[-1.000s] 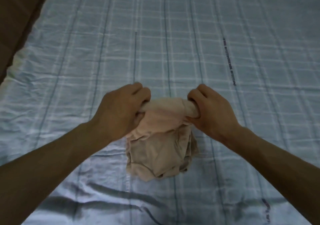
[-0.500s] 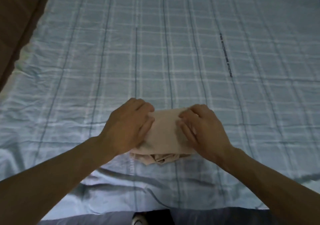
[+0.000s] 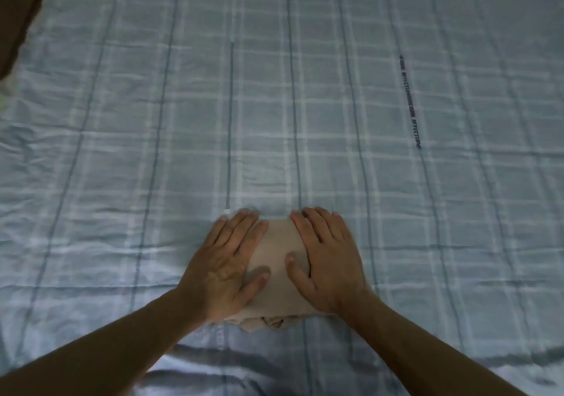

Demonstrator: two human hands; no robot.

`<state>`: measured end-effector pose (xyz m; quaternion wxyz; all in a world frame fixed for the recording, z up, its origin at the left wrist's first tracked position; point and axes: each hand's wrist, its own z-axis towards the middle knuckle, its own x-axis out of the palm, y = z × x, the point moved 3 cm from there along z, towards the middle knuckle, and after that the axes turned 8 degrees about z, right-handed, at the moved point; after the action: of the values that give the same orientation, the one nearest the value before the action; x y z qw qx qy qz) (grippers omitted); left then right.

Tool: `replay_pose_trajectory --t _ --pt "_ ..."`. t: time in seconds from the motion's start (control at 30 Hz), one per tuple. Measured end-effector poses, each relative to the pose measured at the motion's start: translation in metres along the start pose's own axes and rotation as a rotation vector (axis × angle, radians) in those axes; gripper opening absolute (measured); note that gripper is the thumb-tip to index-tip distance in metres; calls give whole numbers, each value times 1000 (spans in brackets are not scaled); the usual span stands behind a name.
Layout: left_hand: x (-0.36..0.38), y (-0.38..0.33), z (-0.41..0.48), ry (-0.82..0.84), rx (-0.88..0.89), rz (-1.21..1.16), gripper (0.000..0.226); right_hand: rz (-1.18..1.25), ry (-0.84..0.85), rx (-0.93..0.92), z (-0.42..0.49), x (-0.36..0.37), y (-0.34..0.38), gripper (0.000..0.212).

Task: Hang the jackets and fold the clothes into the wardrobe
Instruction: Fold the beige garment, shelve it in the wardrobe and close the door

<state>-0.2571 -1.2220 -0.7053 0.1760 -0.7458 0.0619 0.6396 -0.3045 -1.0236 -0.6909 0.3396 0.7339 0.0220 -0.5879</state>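
- A pale blue checked bed sheet (image 3: pixel 274 105) with white and darker blue lines fills almost the whole view. It is wrinkled along the left side and near edge.
- A strip of dark printed lettering (image 3: pixel 410 102), too blurred to read, runs along the sheet far to the right, well apart from the hands.
- A dull brown surface (image 3: pixel 18 7) cuts across the far left corner; what it is cannot be told.
- One small folded beige cloth garment (image 3: pixel 276 249) lies on the sheet near the centre, between and under two hands.
- The left hand (image 3: pixel 227 269) lies flat on the garment's left side, fingers straight and slightly spread, pressing down and holding nothing.
- The right hand (image 3: pixel 328 258) lies flat in the same way on the right side, thumb pointing inward over the cloth.
- The hands cover both of the garment's side edges.
- The garment looks soft and thin, smooth on top, with bunched layers showing at its near edge.
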Motion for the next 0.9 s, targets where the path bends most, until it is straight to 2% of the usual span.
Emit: replay_pose_trajectory --t 0.3,0.33,0.4,0.5,0.57,0.73,0.8,0.9 --pt "-8 7 4 6 -12 -57 80 56 37 -35 12 -10 -7 67" --pt "-15 10 6 20 -19 -85 81 86 80 -27 18 -17 -11 68" --pt "-27 19 13 91 -55 -172 79 172 274 40 30 -35 -23 72" --pt "-39 30 25 215 -119 -324 55 267 578 169 44 -58 -33 70" --pt "-44 27 27 246 -146 -417 41 328 642 213 47 -63 -35 60" --pt "-70 14 2 139 -204 -503 32 520 508 227 31 -79 -18 40" --pt "-103 17 -20 49 -249 -542 32 581 457 213 23 -98 7 39" --pt "-174 26 -63 -85 -282 -535 34 598 389 98 19 -143 69 40"
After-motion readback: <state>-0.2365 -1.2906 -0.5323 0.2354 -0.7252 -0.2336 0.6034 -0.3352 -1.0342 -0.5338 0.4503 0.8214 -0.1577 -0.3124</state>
